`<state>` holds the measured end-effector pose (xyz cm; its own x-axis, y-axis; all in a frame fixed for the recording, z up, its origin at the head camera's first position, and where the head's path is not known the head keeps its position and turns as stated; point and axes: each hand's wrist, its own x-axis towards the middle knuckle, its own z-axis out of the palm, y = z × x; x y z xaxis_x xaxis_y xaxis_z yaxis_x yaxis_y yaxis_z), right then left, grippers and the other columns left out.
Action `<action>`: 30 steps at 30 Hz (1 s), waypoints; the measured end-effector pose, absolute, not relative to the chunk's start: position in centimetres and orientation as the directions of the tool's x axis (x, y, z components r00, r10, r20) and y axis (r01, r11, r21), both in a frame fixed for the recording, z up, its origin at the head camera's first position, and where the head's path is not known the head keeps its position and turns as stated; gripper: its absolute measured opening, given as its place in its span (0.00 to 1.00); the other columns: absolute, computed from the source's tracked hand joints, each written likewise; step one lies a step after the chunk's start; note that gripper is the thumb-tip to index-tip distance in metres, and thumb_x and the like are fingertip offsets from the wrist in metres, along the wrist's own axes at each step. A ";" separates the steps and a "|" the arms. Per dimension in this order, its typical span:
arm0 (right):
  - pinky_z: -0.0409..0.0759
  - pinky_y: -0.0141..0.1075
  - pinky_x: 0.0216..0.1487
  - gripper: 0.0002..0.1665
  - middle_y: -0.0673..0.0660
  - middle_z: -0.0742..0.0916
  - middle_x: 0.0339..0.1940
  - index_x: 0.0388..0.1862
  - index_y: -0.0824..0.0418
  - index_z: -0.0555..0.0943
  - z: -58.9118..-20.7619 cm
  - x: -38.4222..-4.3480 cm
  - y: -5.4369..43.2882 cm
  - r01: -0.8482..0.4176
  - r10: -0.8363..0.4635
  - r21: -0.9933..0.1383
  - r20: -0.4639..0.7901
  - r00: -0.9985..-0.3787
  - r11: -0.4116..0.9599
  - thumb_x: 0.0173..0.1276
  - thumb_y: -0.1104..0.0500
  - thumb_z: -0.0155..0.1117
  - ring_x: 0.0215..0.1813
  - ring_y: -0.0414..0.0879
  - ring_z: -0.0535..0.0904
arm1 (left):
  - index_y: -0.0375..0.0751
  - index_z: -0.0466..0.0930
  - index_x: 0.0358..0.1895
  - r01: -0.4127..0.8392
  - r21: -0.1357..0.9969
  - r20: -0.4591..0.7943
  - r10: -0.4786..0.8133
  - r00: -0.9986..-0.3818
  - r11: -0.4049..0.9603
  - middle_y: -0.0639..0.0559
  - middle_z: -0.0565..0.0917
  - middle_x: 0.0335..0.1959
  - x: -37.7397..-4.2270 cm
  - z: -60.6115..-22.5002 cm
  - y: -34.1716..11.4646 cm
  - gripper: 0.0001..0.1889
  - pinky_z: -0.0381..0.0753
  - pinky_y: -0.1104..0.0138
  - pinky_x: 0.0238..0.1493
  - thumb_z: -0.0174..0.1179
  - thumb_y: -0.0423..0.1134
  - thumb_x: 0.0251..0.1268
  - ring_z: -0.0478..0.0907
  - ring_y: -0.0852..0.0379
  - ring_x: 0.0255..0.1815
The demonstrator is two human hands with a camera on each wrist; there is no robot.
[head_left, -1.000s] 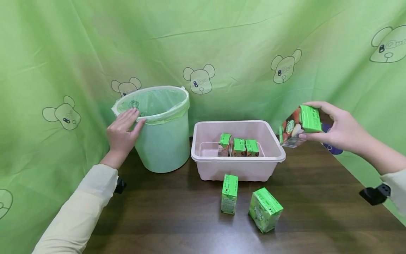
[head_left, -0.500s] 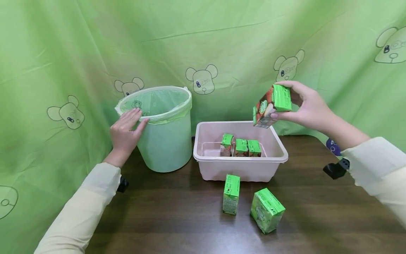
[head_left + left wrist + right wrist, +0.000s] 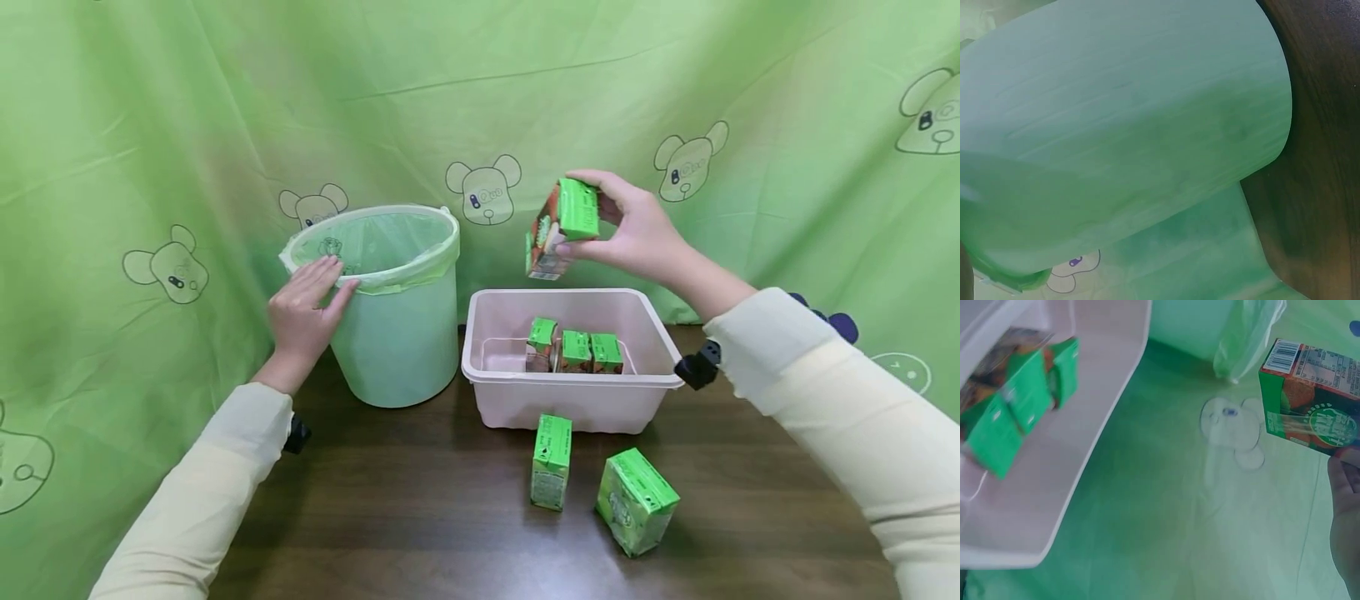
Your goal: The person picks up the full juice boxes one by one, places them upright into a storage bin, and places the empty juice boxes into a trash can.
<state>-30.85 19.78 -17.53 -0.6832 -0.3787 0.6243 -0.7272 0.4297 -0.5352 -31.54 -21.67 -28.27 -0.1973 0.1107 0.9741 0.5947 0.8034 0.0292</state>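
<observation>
In the head view my right hand (image 3: 637,225) pinches a small green and red-brown carton (image 3: 564,227) between thumb and fingers, up above the back of the pink tub (image 3: 555,400). The right wrist view shows a barcode and a round white logo on this carton (image 3: 1310,394). My left hand (image 3: 303,315) rests on the near-left rim of a light green bin (image 3: 397,342), fingers straight and thumb spread along the edge. A thin liner bag (image 3: 408,275) folds over the bin's rim. The left wrist view is mostly the bin's side wall (image 3: 1129,125).
Inside the tub are 3 cartons, one carton (image 3: 540,342) apart from the other two (image 3: 590,350). Two green cartons stand in front of it, a narrow one (image 3: 551,462) and a wider one (image 3: 637,504), on the dark wooden table (image 3: 420,517). Green cloth (image 3: 555,75) hangs behind.
My right hand has carried the carton left and upward, from right of the tub to above its back edge. My left hand stays on the bin's rim; the view has shifted slightly.
</observation>
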 end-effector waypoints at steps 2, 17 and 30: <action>0.72 0.35 0.63 0.50 0.60 0.77 0.62 0.71 0.62 0.66 -17.2 -31.3 18.6 -0.737 -0.388 -0.536 0.628 -0.674 0.412 0.50 0.67 0.79 0.59 0.50 0.75 | 0.33 0.86 0.46 0.595 0.028 0.975 0.109 -0.193 0.803 0.38 0.84 0.45 -31.5 -28.2 -21.6 0.17 0.77 0.58 0.59 0.67 0.42 0.60 0.83 0.42 0.48; 0.74 0.34 0.60 0.48 0.57 0.77 0.60 0.70 0.63 0.67 -15.2 -34.3 9.7 -0.824 -0.389 -0.523 0.728 -0.565 0.219 0.50 0.65 0.80 0.55 0.46 0.77 | 0.33 0.85 0.47 0.573 0.012 0.968 0.134 -0.211 0.819 0.38 0.84 0.47 -31.5 -28.3 -21.5 0.22 0.76 0.58 0.59 0.61 0.52 0.66 0.82 0.43 0.49; 0.72 0.26 0.59 0.49 0.58 0.76 0.61 0.72 0.63 0.64 -14.8 -35.1 2.4 -0.826 -0.401 -0.511 0.723 -0.562 0.236 0.54 0.61 0.79 0.56 0.45 0.75 | 0.34 0.85 0.46 0.568 0.009 0.973 0.124 -0.194 0.823 0.38 0.84 0.46 -31.6 -28.0 -21.4 0.20 0.76 0.58 0.60 0.64 0.50 0.64 0.83 0.44 0.49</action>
